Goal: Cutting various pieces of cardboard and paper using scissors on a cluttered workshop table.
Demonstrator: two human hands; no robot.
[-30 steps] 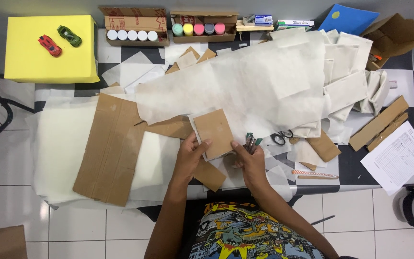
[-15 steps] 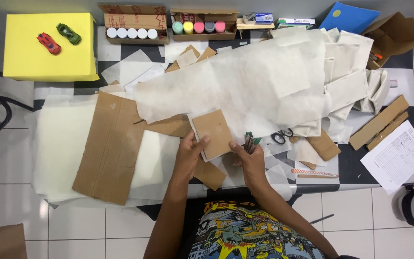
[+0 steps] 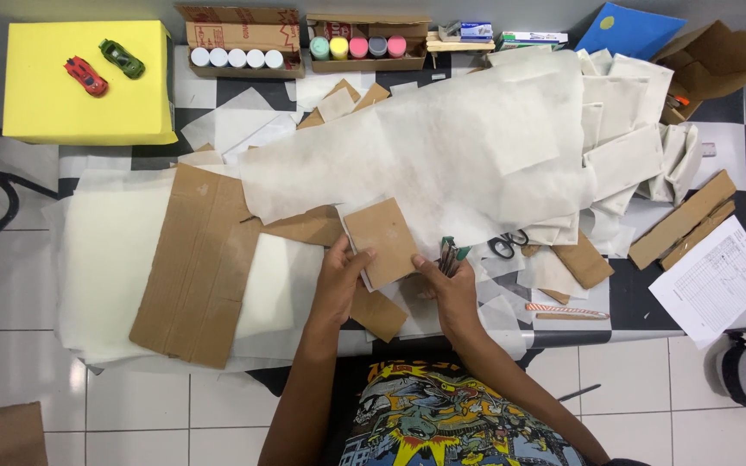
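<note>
A small rectangle of brown cardboard (image 3: 381, 241) is held between both hands above the table. My left hand (image 3: 338, 280) grips its left edge with the fingers curled under it. My right hand (image 3: 447, 289) pinches its lower right corner and also holds a green-handled tool (image 3: 448, 255) upright between the fingers. Under the hands lie white paper sheets and another brown cardboard scrap (image 3: 376, 312).
A large folded cardboard sheet (image 3: 193, 263) lies to the left. A wide white fabric sheet (image 3: 442, 147) covers the table's middle. Scissors (image 3: 506, 245) rest just right of the hands. Paint jars (image 3: 356, 47) in boxes line the far edge. A yellow box (image 3: 45, 103) carries two toy cars.
The small cardboard piece has tilted slightly and shifted a little to the right between the hands. Both hands stay in nearly the same place.
</note>
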